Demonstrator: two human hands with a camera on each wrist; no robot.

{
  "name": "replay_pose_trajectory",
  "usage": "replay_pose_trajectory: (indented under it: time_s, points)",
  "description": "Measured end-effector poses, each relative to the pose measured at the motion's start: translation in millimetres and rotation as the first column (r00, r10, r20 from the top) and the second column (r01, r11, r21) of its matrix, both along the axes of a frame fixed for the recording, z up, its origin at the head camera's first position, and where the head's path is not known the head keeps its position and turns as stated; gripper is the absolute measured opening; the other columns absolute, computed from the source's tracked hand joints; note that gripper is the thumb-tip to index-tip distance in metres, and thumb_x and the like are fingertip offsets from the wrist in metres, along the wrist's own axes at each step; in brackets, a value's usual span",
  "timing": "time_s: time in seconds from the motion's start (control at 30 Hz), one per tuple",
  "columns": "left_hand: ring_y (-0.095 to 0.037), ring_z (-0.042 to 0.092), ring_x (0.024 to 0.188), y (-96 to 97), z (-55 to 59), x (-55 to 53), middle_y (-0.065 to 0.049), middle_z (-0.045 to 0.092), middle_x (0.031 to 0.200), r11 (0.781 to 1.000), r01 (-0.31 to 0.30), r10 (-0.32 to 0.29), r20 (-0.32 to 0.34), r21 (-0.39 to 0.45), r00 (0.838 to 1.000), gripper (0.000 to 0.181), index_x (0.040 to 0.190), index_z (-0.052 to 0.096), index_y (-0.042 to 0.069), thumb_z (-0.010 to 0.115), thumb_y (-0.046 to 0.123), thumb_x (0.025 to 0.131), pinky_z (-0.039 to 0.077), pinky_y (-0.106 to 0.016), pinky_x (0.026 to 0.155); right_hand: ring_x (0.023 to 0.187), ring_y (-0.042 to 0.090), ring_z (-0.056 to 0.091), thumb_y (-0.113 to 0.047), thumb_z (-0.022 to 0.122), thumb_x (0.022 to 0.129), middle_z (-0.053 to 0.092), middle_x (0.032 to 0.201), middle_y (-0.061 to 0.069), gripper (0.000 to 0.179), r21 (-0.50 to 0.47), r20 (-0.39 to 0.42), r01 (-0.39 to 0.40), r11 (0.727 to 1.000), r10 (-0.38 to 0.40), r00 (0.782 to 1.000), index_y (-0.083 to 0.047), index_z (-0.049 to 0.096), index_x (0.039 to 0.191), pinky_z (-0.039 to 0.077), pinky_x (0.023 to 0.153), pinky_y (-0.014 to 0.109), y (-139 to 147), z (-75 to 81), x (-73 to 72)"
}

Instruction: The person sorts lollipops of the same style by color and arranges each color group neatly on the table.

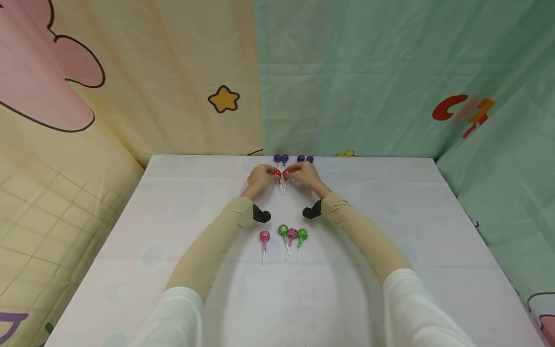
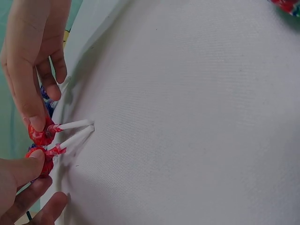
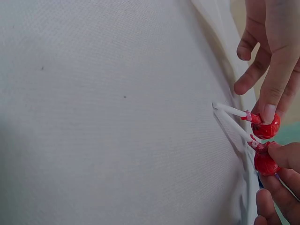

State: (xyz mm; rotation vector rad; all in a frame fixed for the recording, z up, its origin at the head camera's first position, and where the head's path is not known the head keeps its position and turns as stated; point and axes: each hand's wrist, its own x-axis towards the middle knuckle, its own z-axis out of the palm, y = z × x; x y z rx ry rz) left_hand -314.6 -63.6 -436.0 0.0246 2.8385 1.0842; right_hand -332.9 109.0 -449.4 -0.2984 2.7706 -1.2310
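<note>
Here, a white-clothed surface (image 1: pixel 329 299) stands against yellow and green printed curtains (image 1: pixel 368 58). Near its far edge, the left hand (image 1: pixel 260 177) pinches one red lollipop (image 1: pixel 278 173) by its head, the right hand (image 1: pixel 306 175) another red lollipop (image 1: pixel 286 174), stick ends meeting. The right hand partly hides two purple lollipops (image 1: pixel 301 158); the left wrist view crops a red wrapper (image 2: pixel 288 5).
</note>
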Motion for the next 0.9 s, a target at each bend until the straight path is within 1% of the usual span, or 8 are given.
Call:
replay_pose_trajectory:
  time_s: [0.17, 0.37, 0.53, 0.73, 0.9]
  points:
    - [-0.023, 0.064, 0.101, 2.3, -0.3, 1.0, -0.005, 0.072, 0.106, 1.0, -0.013, 0.014, 0.005, -0.011, 1.0, 0.028, 0.117, 0.07, 0.014, 0.067, 0.02, 0.09, 0.047, -0.041, 0.085, 0.105, 0.028, 0.064, -0.02, 0.07, 0.088, 0.071, 0.109, 0.015, 0.029, -0.003, -0.004, 0.005, 1.0, -0.005, 1.0, -0.004, 0.071, 0.112, 0.052, 0.083, 0.038, -2.8, -2.8, -0.1]
    - [-0.024, 0.064, 0.107, 3.8, -2.2, 0.0, -0.004, 0.071, 0.113, 0.999, -0.017, 0.017, 0.001, -0.041, 1.0, 0.028, 0.117, 0.07, 0.013, 0.066, 0.022, 0.091, 0.048, -0.041, 0.087, 0.104, 0.029, 0.065, -0.021, 0.07, 0.088, 0.072, 0.107, 0.015, 0.029, 0.007, -0.015, 0.014, 1.0, -0.014, 1.0, -0.004, 0.071, 0.112, 0.05, 0.087, 0.04, -4.3, -4.6, 0.4]
    - [-0.023, 0.064, 0.102, 4.9, -6.6, -1.0, -0.006, 0.071, 0.11, 0.999, -0.017, 0.018, 0.016, -0.045, 1.0, 0.028, 0.118, 0.069, 0.013, 0.064, 0.023, 0.092, 0.048, -0.04, 0.085, 0.103, 0.028, 0.066, -0.023, 0.071, 0.087, 0.073, 0.105, 0.015, 0.03, 0.008, -0.012, 0.02, 1.0, -0.02, 1.0, -0.004, 0.071, 0.111, 0.049, 0.092, 0.04, -4.9, -6.7, 1.8]
    - [-0.022, 0.065, 0.101, 5.7, -9.3, -2.5, -0.006, 0.071, 0.109, 0.999, -0.023, 0.024, 0.016, -0.048, 1.0, 0.029, 0.119, 0.069, 0.014, 0.065, 0.023, 0.092, 0.048, -0.04, 0.085, 0.101, 0.028, 0.066, -0.025, 0.071, 0.087, 0.072, 0.105, 0.014, 0.032, 0.026, -0.021, 0.032, 0.999, -0.031, 0.999, -0.005, 0.071, 0.112, 0.049, 0.091, 0.04, -5.7, -9.4, 2.1]
    - [-0.023, 0.064, 0.102, 6.4, -8.1, -2.0, -0.007, 0.07, 0.111, 0.999, -0.018, 0.019, 0.015, -0.052, 1.0, 0.032, 0.122, 0.067, 0.013, 0.065, 0.025, 0.092, 0.048, -0.04, 0.086, 0.101, 0.028, 0.066, -0.025, 0.071, 0.087, 0.072, 0.105, 0.014, 0.033, 0.038, -0.009, 0.038, 0.999, -0.038, 0.999, -0.005, 0.07, 0.112, 0.048, 0.091, 0.041, -5.3, -8.5, 2.1]
